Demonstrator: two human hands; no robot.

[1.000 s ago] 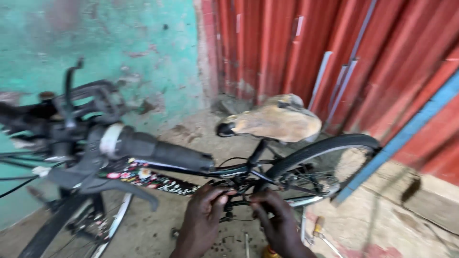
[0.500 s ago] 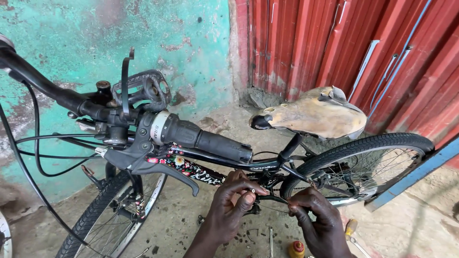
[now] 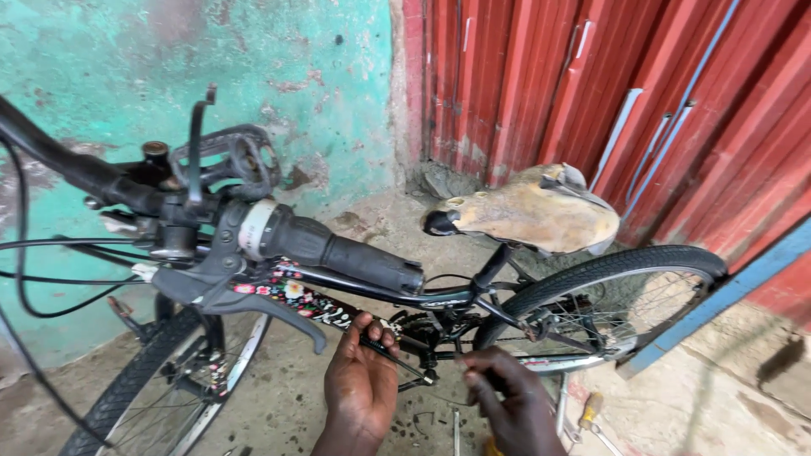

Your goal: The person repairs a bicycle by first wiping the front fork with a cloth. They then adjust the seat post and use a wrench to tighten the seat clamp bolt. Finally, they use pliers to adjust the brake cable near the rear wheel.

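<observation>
A black bicycle (image 3: 439, 297) with a flowered down tube stands before me, its worn tan saddle (image 3: 536, 209) at centre right. My left hand (image 3: 361, 382) is closed around a thin dark part near the crank, below the frame. Just right of it, my right hand (image 3: 507, 395) pinches a small dark piece by the chain area. What each hand grips is too small to name surely. The handlebar grip (image 3: 355, 257) juts toward me above my left hand.
The front wheel (image 3: 160, 380) is at lower left, the rear wheel (image 3: 608, 295) at right. A teal wall (image 3: 169, 67) and red corrugated metal sheet (image 3: 608, 84) stand behind. A yellow-handled screwdriver (image 3: 589, 411) and small metal bits lie on the concrete floor.
The view has shifted right and down, so the bicycle sits further left. My hands have dropped lower in the frame and moved slightly apart near the crank.
</observation>
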